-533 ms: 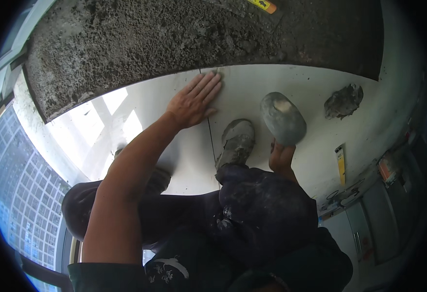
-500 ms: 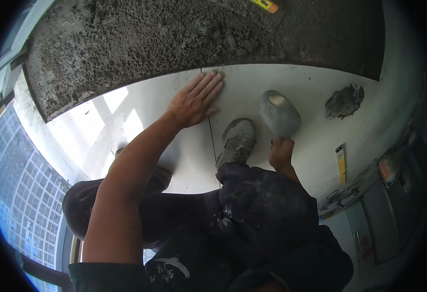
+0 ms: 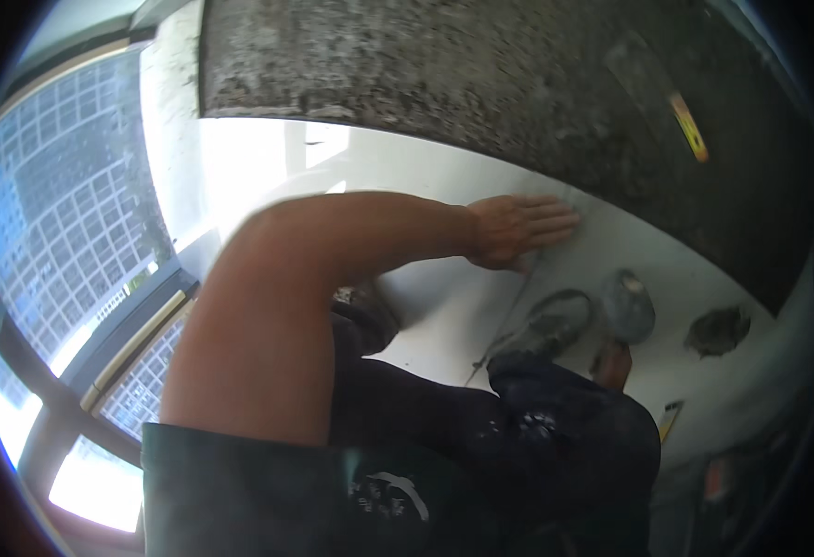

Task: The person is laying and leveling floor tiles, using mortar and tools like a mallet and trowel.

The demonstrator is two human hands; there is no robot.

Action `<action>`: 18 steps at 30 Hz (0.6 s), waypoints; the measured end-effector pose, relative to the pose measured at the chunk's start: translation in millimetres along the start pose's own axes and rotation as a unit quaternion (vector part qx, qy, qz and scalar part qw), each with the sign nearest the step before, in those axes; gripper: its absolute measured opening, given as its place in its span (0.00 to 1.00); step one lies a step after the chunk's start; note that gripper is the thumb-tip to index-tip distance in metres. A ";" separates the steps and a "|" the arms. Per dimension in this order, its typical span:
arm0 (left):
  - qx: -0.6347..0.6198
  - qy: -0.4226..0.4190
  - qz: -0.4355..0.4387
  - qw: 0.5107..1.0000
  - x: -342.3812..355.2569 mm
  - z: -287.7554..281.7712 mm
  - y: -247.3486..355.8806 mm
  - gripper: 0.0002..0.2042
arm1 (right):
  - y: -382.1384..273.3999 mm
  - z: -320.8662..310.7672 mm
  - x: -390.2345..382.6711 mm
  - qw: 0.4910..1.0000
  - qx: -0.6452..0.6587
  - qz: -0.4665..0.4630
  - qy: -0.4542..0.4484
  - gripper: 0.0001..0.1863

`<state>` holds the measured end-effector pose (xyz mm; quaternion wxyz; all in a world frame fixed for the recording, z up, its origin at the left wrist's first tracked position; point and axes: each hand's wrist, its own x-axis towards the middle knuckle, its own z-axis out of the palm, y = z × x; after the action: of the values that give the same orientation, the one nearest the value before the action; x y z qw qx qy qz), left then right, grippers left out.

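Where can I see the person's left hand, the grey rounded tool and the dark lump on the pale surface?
Left hand (image 3: 504, 230): head view, on the back of the hand.
Grey rounded tool (image 3: 630, 308): head view, on its rounded body.
Dark lump (image 3: 718, 332): head view, on its rough middle.

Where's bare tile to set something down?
Pale tile between the dark mortar and grey mallet; more between the left forearm and trouser leg. Crowded: right hand, mallet and right shoe, bunched together.
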<state>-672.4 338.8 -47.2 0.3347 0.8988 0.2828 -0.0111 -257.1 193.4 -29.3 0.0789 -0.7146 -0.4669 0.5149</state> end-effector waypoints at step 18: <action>-0.043 0.366 -0.876 0.310 -479.9 95.4 -133.4 0.48 | -308.7 165.7 81.4 0.767 -0.427 -0.284 -0.385 0.21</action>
<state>-1128.1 122.6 -100.2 0.0290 0.0207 0.9984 0.0447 -569.4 363.6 24.3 -0.2775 -0.2512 -0.8117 0.4484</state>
